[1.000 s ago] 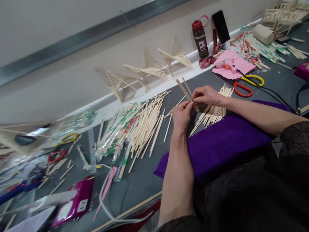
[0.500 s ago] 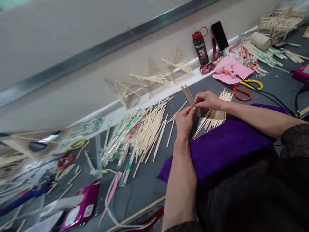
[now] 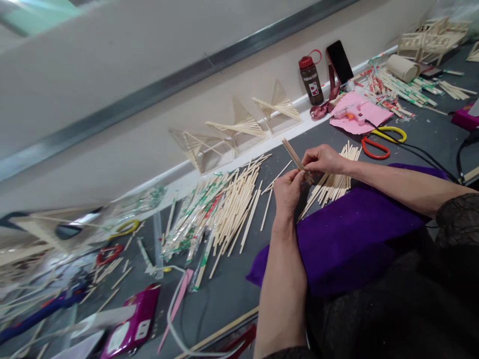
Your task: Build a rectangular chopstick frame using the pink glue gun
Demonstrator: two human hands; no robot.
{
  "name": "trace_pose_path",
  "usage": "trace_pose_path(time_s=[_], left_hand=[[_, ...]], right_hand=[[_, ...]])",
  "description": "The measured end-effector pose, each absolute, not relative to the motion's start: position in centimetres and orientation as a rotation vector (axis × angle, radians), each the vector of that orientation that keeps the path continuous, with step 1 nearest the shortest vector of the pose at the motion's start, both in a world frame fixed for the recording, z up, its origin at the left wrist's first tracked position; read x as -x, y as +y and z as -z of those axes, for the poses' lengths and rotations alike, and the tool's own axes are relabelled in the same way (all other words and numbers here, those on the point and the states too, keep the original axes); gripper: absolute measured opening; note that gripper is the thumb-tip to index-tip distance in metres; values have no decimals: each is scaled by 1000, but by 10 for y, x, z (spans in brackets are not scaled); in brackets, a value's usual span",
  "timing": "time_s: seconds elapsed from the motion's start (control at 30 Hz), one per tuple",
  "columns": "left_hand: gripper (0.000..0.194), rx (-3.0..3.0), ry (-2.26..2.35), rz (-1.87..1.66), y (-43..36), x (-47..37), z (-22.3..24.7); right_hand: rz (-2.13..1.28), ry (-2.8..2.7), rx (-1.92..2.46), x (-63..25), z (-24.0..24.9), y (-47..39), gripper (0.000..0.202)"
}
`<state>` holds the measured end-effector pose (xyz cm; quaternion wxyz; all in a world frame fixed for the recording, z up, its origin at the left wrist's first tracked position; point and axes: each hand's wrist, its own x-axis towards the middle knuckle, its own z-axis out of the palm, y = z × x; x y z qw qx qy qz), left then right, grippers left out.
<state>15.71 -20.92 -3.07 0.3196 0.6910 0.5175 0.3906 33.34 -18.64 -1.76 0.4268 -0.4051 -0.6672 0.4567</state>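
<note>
Head view: a grey table (image 3: pixel 232 294) runs along a pale wall, crowded with craft stuff. Left of the hands lies a big loose pile of sticks (image 3: pixel 228 209), some bare wood, some in clear wrappers with green and red print; too many to count. Right of the hands a smaller fan of bare sticks (image 3: pixel 333 182) rests partly on a purple cloth (image 3: pixel 348 234) that covers the near right side under the forearms. Three triangle frames (image 3: pixel 239 122) built from sticks lean on the wall at the far edge. Farther right stand one dark bottle (image 3: pixel 310 77) with a red cap and one phone (image 3: pixel 340 61), then a pink sheet (image 3: pixel 364 110) with a glue gun (image 3: pixel 354 112) lying on it, and two scissors (image 3: pixel 383 140), one red-handled and one yellow-handled. Near left, blurred, sit a magenta box (image 3: pixel 130 329) and another red-handled pair of scissors (image 3: pixel 108 253).

The left hand (image 3: pixel 287 192) and right hand (image 3: pixel 322 158) meet above the table, both pinched closed on a small bundle of sticks (image 3: pixel 295 157). The bundle is thin, pale wood, slanting up and to the left from the fingers; its exact count cannot be told.
</note>
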Motion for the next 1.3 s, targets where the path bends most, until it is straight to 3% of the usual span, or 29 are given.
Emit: trace_pose_path(time_s=[0.6,1.3], left_hand=[[34,-1931,1381,-1011,-210,-159,29],[30,-2165,1397,-905,-216,-173,20]], right_hand=[[-1107,-1697,997,-340,17,-193,2],[-984,-1753,1086,-346,6,-203,21]])
